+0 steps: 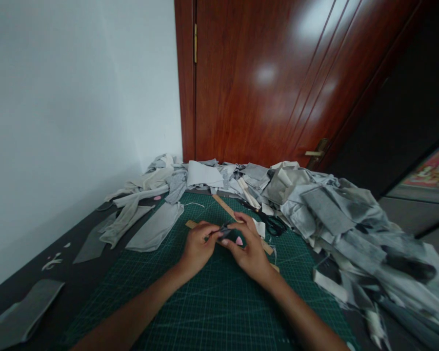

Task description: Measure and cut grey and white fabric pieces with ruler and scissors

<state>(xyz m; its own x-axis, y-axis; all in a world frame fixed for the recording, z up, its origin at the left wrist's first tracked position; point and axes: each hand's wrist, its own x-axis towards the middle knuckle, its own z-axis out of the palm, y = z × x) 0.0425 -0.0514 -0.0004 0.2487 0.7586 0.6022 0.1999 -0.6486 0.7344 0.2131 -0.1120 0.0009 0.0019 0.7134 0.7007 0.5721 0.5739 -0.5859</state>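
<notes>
Between my two hands is a small dark grey piece, likely cloth [225, 231]; its exact shape is partly hidden by fingers. My left hand [200, 243] pinches its left end between thumb and fingers. On the other end, my right hand [249, 246] closes with thumb and forefinger. Both hands hover over the green cutting mat [190, 312]. Below and behind them lie wooden rulers [225, 207]. A pink piece of chalk [239, 241] shows beside my right thumb. Black-handled scissors [274, 225] rest just beyond my right hand.
Heaped grey and white fabric [325, 209] covers the right side and back of the table. Flat grey cloth pieces [155, 228] lie at the left, with a folded grey cloth [29, 309] nearer. A white wall [76, 97] and a wooden door [256, 97] stand behind.
</notes>
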